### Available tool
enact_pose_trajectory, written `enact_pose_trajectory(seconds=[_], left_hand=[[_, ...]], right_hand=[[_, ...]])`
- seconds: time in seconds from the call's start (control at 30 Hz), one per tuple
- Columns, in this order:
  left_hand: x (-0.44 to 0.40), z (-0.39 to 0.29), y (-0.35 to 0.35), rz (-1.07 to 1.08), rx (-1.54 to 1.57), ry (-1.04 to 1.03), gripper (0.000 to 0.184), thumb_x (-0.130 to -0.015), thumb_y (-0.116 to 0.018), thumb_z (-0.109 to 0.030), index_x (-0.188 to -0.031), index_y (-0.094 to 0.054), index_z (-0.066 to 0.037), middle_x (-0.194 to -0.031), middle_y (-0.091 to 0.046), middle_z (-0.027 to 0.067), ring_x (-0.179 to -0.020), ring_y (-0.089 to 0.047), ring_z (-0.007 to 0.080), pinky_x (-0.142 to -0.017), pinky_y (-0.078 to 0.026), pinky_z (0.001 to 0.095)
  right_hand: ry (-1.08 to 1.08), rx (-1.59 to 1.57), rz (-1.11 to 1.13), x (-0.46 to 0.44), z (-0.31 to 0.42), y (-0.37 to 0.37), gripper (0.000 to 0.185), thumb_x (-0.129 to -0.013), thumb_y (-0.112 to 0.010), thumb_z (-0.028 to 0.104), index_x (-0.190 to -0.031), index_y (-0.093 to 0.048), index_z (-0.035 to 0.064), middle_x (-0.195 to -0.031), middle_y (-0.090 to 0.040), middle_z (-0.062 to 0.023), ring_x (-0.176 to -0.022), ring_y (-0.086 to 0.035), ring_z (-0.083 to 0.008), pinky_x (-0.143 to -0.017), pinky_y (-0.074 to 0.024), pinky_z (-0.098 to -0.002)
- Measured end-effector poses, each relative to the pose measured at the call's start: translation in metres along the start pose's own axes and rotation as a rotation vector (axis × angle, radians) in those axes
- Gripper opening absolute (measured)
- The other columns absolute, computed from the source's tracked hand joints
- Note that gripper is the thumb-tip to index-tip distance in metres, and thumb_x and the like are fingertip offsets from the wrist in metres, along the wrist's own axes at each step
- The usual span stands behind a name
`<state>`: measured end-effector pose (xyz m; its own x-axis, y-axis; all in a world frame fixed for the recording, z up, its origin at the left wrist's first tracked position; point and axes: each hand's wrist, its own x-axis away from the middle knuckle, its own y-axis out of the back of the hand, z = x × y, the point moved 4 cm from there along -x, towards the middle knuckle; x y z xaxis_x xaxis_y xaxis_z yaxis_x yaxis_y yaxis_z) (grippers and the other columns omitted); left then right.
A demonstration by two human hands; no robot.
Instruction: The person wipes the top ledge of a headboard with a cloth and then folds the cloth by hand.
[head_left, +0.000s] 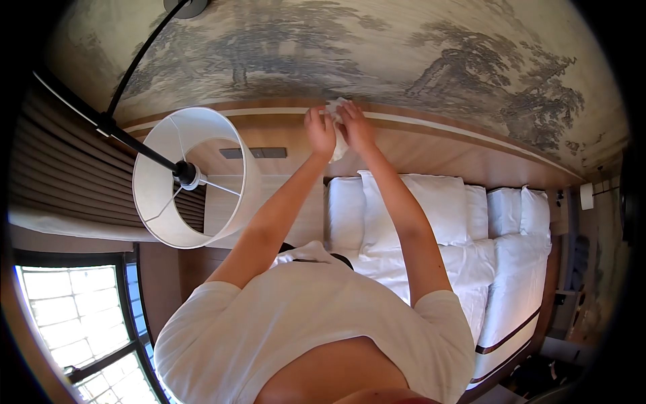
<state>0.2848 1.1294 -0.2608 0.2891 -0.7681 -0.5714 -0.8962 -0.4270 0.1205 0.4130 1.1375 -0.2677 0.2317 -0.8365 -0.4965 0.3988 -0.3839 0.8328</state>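
Touching a crumpled white cloth [339, 149] at the frame's upper centre, the right hand [359, 128] and left hand [321, 132] had curled fingers; how tightly either grip closed could not be told. Behind stood a wooden headboard [431, 147]. A white lampshade [250, 182] hung left; white pillows [417, 202] lay right of centre.

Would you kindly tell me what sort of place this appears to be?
Most likely a bedroom, perhaps in a hotel: there are white pillows, a striped white bed cover and a large lamp.
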Motion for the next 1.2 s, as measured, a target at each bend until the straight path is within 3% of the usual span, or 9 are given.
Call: enact_pose_trajectory(seconds=[0.07, 0.27, 0.43, 0.5, 0.53, 0.6, 0.8, 1.0, 1.2], left_hand=[[-0.009, 0.001, 0.0, -0.047, -0.026, 0.006, 0.015, -0.089, -0.052, -0.011, -0.099, -0.056, -0.001, -0.097, -0.057, 0.0182, -0.093, -0.053, 0.0367, -0.081, -0.042, 0.0432], [-0.03, 0.033, 0.011, -0.081, -0.073, -0.001, 0.017, -0.092, -0.052, -0.015, -0.099, -0.058, -0.001, -0.093, -0.059, 0.0166, -0.082, -0.058, 0.0329, -0.07, -0.047, 0.0397], [-0.035, 0.049, 0.015, -0.045, -0.112, -0.038, 0.014, -0.09, -0.053, -0.012, -0.098, -0.058, -0.001, -0.092, -0.06, 0.0159, -0.084, -0.057, 0.0351, -0.075, -0.045, 0.0411], [-0.034, 0.051, 0.009, 0.175, -0.227, -0.072, 0.014, -0.087, -0.055, -0.011, -0.098, -0.059, -0.002, -0.096, -0.06, 0.0166, -0.09, -0.056, 0.0363, -0.081, -0.044, 0.0437], [-0.032, 0.051, 0.009, 0.182, -0.228, -0.07, 0.014, -0.087, -0.055, -0.011, -0.098, -0.059, -0.002, -0.096, -0.06, 0.0166, -0.09, -0.056, 0.0363, -0.081, -0.044, 0.0437], [-0.027, 0.048, -0.002, 0.307, -0.382, -0.32, 0.017, -0.084, -0.057, -0.017, -0.096, -0.059, -0.004, -0.097, -0.059, 0.016, -0.097, -0.054, 0.0356, -0.088, -0.041, 0.0478], [-0.028, 0.064, -0.028, 0.552, -0.437, -0.334, 0.021, -0.083, -0.059, -0.021, -0.098, -0.058, -0.007, -0.11, -0.055, 0.0153, -0.108, -0.051, 0.0331, -0.095, -0.037, 0.0509], [-0.027, 0.063, -0.033, 0.607, -0.682, -0.461, 0.026, -0.086, -0.055, -0.029, -0.103, -0.057, -0.01, -0.122, -0.051, 0.0142, -0.117, -0.046, 0.0309, -0.096, -0.035, 0.058], [-0.026, 0.061, -0.034, 0.667, -0.741, -0.434, 0.029, -0.087, -0.052, -0.03, -0.109, -0.055, -0.011, -0.125, -0.049, 0.0147, -0.119, -0.044, 0.0308, -0.097, -0.035, 0.0587]], right_hand=[[0.15, 0.079, 0.066, -0.005, 0.015, -0.028, 0.05, -0.08, -0.062, 0.014, -0.127, -0.05, 0.0027, -0.134, -0.048, -0.0174, -0.128, -0.041, -0.0373, -0.107, -0.0323, -0.0458], [0.15, 0.183, 0.02, -0.022, 0.032, -0.061, 0.055, -0.079, -0.064, 0.021, -0.13, -0.049, 0.0058, -0.136, -0.046, -0.0166, -0.127, -0.041, -0.0356, -0.106, -0.0325, -0.0457], [0.149, 0.013, 0.033, -0.018, 0.024, -0.043, 0.065, -0.075, -0.07, 0.03, -0.131, -0.048, 0.0067, -0.135, -0.047, -0.0158, -0.127, -0.042, -0.0325, -0.106, -0.0333, -0.044], [0.134, 0.032, 0.034, -0.014, 0.019, -0.039, 0.068, -0.073, -0.072, 0.033, -0.131, -0.048, 0.0068, -0.135, -0.047, -0.0155, -0.128, -0.042, -0.0317, -0.107, -0.0335, -0.0433], [0.101, 0.078, 0.054, -0.011, 0.014, -0.037, 0.068, -0.073, -0.072, 0.032, -0.132, -0.047, 0.007, -0.135, -0.046, -0.0152, -0.128, -0.041, -0.0314, -0.107, -0.0331, -0.0426], [0.061, 0.127, 0.072, -0.002, 0.003, -0.033, 0.069, -0.073, -0.073, 0.032, -0.132, -0.047, 0.0072, -0.135, -0.046, -0.0149, -0.129, -0.04, -0.0312, -0.108, -0.0326, -0.0419], [0.028, 0.222, 0.101, 0.018, -0.024, -0.014, 0.069, -0.074, -0.072, 0.029, -0.134, -0.045, 0.0077, -0.137, -0.045, -0.012, -0.13, -0.039, -0.0282, -0.109, -0.0305, -0.0421], [-0.027, 0.278, 0.035, 0.028, -0.031, -0.002, 0.064, -0.076, -0.071, 0.025, -0.132, -0.047, 0.0066, -0.137, -0.047, -0.0117, -0.129, -0.042, -0.0271, -0.109, -0.0324, -0.04], [-0.053, 0.301, 0.082, 0.019, -0.03, -0.008, 0.068, -0.074, -0.071, 0.026, -0.133, -0.045, 0.0032, -0.138, -0.046, -0.0139, -0.13, -0.041, -0.0288, -0.109, -0.0312, -0.0399]])
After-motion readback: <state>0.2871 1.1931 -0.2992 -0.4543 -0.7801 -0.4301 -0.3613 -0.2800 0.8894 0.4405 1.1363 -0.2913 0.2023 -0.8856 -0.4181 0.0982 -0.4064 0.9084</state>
